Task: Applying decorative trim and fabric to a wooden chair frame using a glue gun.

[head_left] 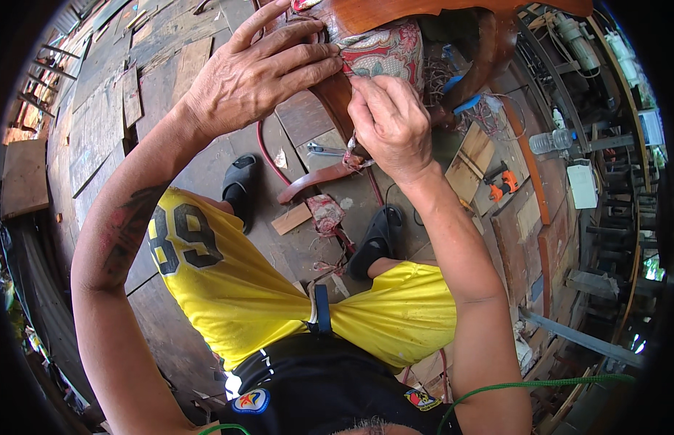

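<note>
A varnished brown wooden chair frame (395,10) with curved legs stands at the top, and red and cream floral fabric (388,52) covers part of it. My left hand (259,72) lies with fingers stretched over the frame, fingertips pressing at the fabric's edge. Just right of those fingertips, my right hand (395,127) is closed in a pinch against the red edge of the fabric. Whatever it pinches is hidden by the fingers. Below it, a wooden leg (333,101) runs down, with a frayed scrap of cloth around its lower part.
Pliers (326,150) lie on the board floor between my feet, near a red hose (268,156) and a wood block (291,218). To the right are an orange and black tool (503,185), a plastic bottle (552,141) and a metal rack (612,232). A green cord (540,382) crosses lower right.
</note>
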Demonstrator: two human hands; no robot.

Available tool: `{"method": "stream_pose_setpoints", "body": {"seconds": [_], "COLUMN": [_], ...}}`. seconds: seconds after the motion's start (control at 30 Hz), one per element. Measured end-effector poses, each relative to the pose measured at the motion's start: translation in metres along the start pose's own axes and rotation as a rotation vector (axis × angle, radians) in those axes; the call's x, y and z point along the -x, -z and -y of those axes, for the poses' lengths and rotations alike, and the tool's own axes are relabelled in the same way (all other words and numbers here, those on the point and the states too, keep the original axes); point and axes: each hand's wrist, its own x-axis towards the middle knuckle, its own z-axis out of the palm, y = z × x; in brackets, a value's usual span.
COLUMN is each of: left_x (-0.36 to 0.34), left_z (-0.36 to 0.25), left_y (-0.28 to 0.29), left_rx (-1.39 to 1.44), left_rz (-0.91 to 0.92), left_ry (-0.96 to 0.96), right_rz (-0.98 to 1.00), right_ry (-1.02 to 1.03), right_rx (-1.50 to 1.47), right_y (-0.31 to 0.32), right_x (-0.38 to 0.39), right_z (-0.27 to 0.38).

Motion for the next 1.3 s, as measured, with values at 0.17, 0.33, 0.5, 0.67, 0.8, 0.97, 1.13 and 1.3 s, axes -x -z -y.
{"method": "stream_pose_setpoints", "body": {"seconds": [0.17, 0.33, 0.5, 0.67, 0.8, 0.97, 1.13, 1.3], "left_x": [0.002, 0.004, 0.004, 0.005, 0.005, 0.005, 0.003, 0.006], "left_z": [-0.001, -0.005, -0.01, -0.013, -0.012, -0.01, -0.011, -0.011], "left_y": [-0.002, -0.005, -0.005, -0.003, -0.003, -0.002, 0.001, -0.004], "left_rx": [-0.02, -0.07, -0.111, -0.106, -0.075, -0.095, -0.092, -0.065], "left_rz": [-0.006, 0.001, 0.02, 0.006, -0.001, -0.006, 0.001, -0.022], "left_ry": [-0.004, -0.005, 0.018, 0.024, 0.026, 0.01, 0.03, 0.042], "right_rz": [0.021, 0.057, 0.063, 0.078, 0.088, 0.104, 0.096, 0.162], "right_ry": [0.031, 0.011, 0.003, -0.01, -0.011, -0.002, 0.034, 0.024], "right_rx": [0.041, 0.083, 0.106, 0.104, 0.106, 0.12, 0.132, 0.167], "right_y": [-0.001, 0.001, 0.001, 0.002, 0.002, 0.003, 0.002, 0.007], "right_x": [0.0, 0.001, 0.002, 0.002, 0.001, 0.001, 0.002, 0.0], "right_z": [0.002, 0.006, 0.008, 0.01, 0.011, 0.011, 0.009, 0.015]}}
